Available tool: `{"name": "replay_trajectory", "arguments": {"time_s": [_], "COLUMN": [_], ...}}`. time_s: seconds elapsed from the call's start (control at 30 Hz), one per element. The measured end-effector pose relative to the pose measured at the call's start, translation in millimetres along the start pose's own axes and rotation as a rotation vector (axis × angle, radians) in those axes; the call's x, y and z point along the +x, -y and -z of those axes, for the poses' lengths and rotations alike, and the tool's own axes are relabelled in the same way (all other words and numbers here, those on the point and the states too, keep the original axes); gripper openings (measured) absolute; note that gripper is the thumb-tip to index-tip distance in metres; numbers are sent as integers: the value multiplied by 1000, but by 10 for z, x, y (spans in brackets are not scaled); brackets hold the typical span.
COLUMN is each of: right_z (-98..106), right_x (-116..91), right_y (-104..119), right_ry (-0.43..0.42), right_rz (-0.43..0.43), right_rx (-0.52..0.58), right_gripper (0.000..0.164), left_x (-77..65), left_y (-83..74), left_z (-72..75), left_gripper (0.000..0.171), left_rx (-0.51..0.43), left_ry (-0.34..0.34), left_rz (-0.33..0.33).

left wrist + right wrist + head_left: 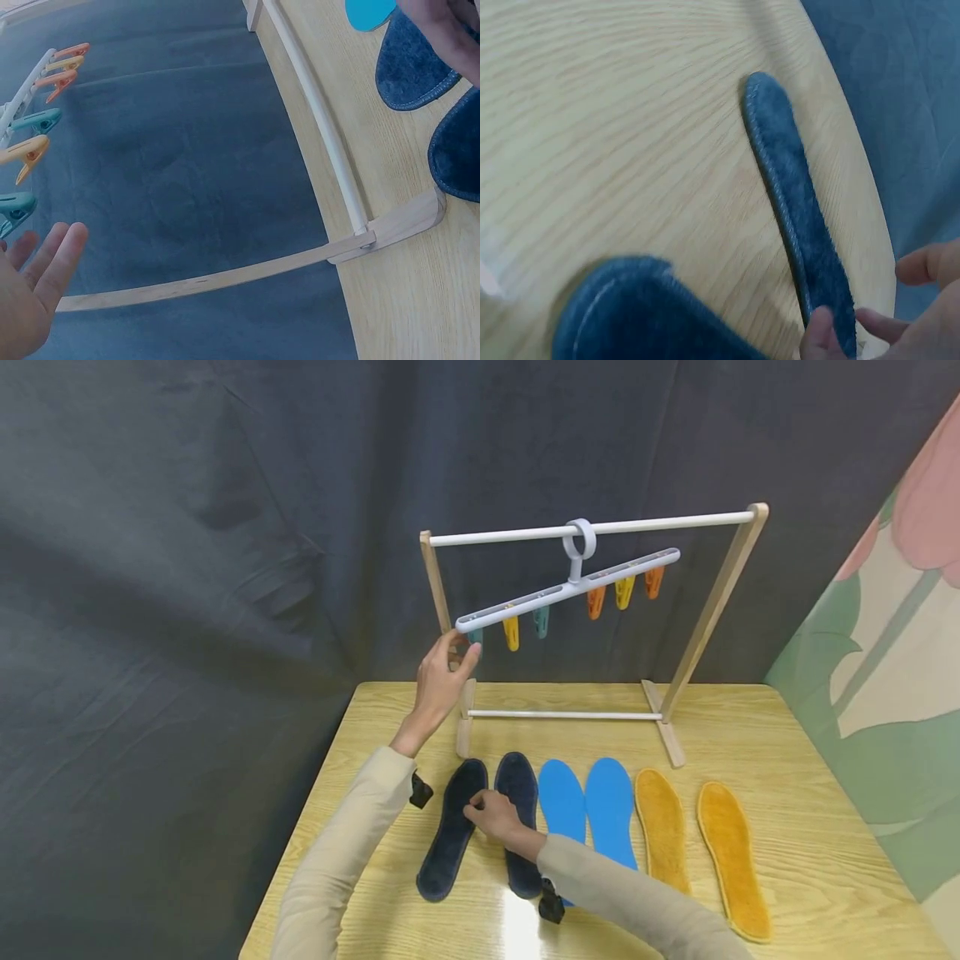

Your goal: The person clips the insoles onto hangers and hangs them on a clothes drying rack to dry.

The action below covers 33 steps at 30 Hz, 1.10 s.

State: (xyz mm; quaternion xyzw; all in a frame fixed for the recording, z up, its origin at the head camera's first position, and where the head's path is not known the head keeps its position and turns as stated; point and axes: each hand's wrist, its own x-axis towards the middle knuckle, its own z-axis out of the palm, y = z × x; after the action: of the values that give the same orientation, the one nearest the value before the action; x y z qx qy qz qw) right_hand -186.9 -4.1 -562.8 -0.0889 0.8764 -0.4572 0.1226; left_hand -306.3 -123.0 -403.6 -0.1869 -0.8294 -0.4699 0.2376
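Observation:
My left hand [442, 672] is up at the near left end of a white clip hanger [525, 602], its thumb and a finger pinching the teal clip [476, 637] there. In the left wrist view its other fingers [66, 259] stretch out below the clips. My right hand [497, 817] is over the left dark plush insole [450, 835], thumb and fingers apart. In the right wrist view the thumb and a finger lie on either side of that insole [799, 202]. Beside it is the second dark insole [517, 785], partly covered by the right hand and forearm.
The hanger's ring [580, 539] loops over the top bar of a wooden rack [705, 618]. More teal, yellow and orange clips [596, 602] hang from it. Two blue insoles [611, 810] and two yellow insoles [735, 860] lie to the right on the table [810, 827].

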Motion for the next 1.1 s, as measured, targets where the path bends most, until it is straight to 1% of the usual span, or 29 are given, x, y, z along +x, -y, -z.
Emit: {"name": "replay_trajectory", "arguments": {"time_s": [0.13,0.3,0.37,0.43,0.5,0.63,0.73,0.8,0.87,0.93,1.0,1.1], "right_z": [-63,-174,-228,-274,-315,-391,-448,-489,-516,-537,-541,-523], "right_x": [75,151,175,198,217,247,269,288,305,325,345,379], "right_y": [-2,-37,-44,-43,-36,-28,-59,-92,-113,-127,-125,-108], "right_ry": [-25,-13,-11,-29,-71,-182,-257,-299,-332,-349,-356,-356], "right_rz": [-2,18,6,-22,-54,-107,-108,-101,-95,-110,-139,-203], "right_rx": [-23,-123,-150,-153,-145,-130,-136,-142,-145,-147,-133,-84], "right_gripper": [38,47,47,46,43,37,34,35,40,48,60,79], "left_x": [0,-2,-5,-6,-1,7,9,6,4,3,6,22], "left_y": [7,41,40,32,21,12,8,16,24,33,37,37], "left_z": [29,48,57,61,60,47,39,42,43,43,38,26], "left_gripper": [48,43,43,44,45,47,46,45,44,44,44,45], "left_rx": [3,1,-6,-12,-17,-23,-38,-49,-52,-54,-59,-62], "left_ry": [-5,-27,-33,-34,-31,-21,-12,-7,-9,-11,-11,-9], "left_rz": [-6,-14,-18,-24,-32,-34,-25,-18,-15,-15,-17,-22]}}
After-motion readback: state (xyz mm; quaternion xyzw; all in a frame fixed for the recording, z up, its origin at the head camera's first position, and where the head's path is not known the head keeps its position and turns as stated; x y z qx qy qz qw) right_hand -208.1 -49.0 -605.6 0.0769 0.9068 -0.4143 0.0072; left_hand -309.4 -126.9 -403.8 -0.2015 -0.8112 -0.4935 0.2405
